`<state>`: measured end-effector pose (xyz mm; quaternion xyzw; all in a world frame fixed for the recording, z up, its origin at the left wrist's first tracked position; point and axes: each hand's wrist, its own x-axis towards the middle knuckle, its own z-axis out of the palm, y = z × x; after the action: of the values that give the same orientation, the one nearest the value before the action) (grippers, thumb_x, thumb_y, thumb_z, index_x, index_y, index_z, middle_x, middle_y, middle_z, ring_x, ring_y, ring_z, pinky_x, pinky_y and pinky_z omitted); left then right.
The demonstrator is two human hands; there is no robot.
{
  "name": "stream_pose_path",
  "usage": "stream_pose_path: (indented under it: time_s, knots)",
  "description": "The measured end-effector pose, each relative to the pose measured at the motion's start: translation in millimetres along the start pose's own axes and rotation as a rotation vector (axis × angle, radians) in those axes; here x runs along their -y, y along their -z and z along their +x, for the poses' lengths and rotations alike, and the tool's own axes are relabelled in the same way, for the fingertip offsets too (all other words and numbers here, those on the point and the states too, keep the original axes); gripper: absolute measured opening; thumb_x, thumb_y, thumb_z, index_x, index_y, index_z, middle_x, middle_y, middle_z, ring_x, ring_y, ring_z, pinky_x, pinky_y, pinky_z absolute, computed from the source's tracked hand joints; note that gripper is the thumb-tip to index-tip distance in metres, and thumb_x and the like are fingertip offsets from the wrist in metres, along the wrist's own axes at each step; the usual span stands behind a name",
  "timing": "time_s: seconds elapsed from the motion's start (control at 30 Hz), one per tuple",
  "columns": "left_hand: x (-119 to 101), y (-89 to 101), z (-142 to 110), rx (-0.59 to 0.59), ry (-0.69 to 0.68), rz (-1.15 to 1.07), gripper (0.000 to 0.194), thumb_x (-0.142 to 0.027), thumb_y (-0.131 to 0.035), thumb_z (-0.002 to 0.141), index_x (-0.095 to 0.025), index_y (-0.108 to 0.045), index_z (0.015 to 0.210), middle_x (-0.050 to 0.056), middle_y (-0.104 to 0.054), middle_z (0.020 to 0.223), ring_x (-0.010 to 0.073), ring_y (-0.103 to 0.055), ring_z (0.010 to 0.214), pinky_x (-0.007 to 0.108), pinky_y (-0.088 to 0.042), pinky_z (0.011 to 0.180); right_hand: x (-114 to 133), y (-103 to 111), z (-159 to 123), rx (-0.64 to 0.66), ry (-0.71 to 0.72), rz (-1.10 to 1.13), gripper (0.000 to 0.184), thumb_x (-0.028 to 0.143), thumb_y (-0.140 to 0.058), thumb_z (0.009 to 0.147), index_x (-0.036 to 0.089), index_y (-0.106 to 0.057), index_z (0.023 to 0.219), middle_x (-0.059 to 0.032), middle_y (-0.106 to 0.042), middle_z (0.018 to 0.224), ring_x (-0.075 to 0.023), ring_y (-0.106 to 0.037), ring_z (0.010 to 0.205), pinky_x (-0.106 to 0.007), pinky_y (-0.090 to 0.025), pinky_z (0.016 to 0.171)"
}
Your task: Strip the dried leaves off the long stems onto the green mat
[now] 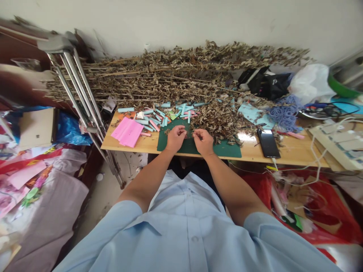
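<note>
The left hand [176, 138] and right hand [203, 142] curl their fingers inward, nearly meeting above a dark green cutting mat [227, 151], any hold too small to tell; a heap of dried brown leaves [218, 122] lies just to the upper right, nearer the right hand

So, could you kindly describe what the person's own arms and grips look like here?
The person wears a pale blue short-sleeved shirt with a collar and buttoned front. The left forearm and right forearm are bare, and the left grip and right grip are ungloved.
</note>
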<state>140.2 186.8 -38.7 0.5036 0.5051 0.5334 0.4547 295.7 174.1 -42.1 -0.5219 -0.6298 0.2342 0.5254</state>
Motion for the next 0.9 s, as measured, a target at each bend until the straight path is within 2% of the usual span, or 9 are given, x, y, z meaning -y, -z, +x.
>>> stream_pose_path:
  time_s: [0.07,0.17,0.27,0.5,0.7,0.9]
  knots:
    - [-2.7,0.5,-1.7,-0.048,-0.031,0.068,0.025,-0.019,-0.062,0.085,-0.017,-0.063,0.11,0.004,-0.07,0.091,0.0142,-0.068,0.078,0.031,-0.058,0.078,-0.5,0.6,1.2,-0.018,-0.01,0.01,0.018,0.032,-0.06,0.088,0.021,-0.067,0.101,-0.0059,-0.073,0.089,-0.0194,-0.069,0.077,-0.036,-0.058,0.078]
    - [-8.1,0.7,-5.1,-0.096,-0.085,0.207,0.026,-0.016,-0.062,0.085,-0.019,-0.065,0.11,0.006,-0.072,0.096,0.0163,-0.069,0.087,0.032,-0.056,0.086,-0.3,2.1,3.1,0.039,0.068,-0.015,0.016,0.027,-0.058,0.089,0.023,-0.07,0.098,-0.0066,-0.073,0.097,-0.0215,-0.069,0.09,-0.04,-0.056,0.086]
    - [-10.7,0.1,-7.4,-0.08,-0.125,0.289,0.028,-0.014,-0.061,0.084,-0.019,-0.067,0.11,0.006,-0.073,0.098,0.0183,-0.07,0.091,0.034,-0.055,0.09,1.5,2.9,4.6,0.117,0.15,-0.037,0.018,0.022,-0.055,0.09,0.024,-0.072,0.094,-0.0063,-0.073,0.101,-0.0217,-0.067,0.097,-0.04,-0.054,0.093]
    - [-12.0,0.6,-8.4,-0.016,-0.196,0.376,0.028,-0.014,-0.055,0.089,-0.019,-0.069,0.112,0.008,-0.075,0.101,0.0219,-0.07,0.097,0.039,-0.052,0.096,5.9,2.4,7.7,0.232,0.229,-0.185,0.021,0.016,-0.057,0.087,0.025,-0.075,0.091,-0.0046,-0.074,0.096,-0.024,-0.066,0.096,-0.043,-0.051,0.091]
    - [-14.5,2.6,-9.9,-0.042,-0.179,0.366,0.029,-0.018,-0.051,0.093,-0.019,-0.066,0.118,0.007,-0.075,0.101,0.0203,-0.069,0.096,0.036,-0.051,0.096,2.3,3.2,5.3,0.171,0.175,-0.234,0.024,0.016,-0.056,0.088,0.026,-0.076,0.096,-0.0044,-0.075,0.096,-0.0236,-0.066,0.095,-0.043,-0.049,0.092]
    - [-14.7,3.0,-9.5,-0.065,-0.18,0.376,0.029,-0.017,-0.049,0.094,-0.019,-0.064,0.119,0.007,-0.074,0.102,0.0189,-0.07,0.094,0.033,-0.051,0.093,-0.3,2.1,4.0,0.145,0.168,-0.179,0.023,0.019,-0.055,0.091,0.025,-0.073,0.104,-0.0051,-0.075,0.1,-0.0239,-0.066,0.098,-0.042,-0.049,0.092]
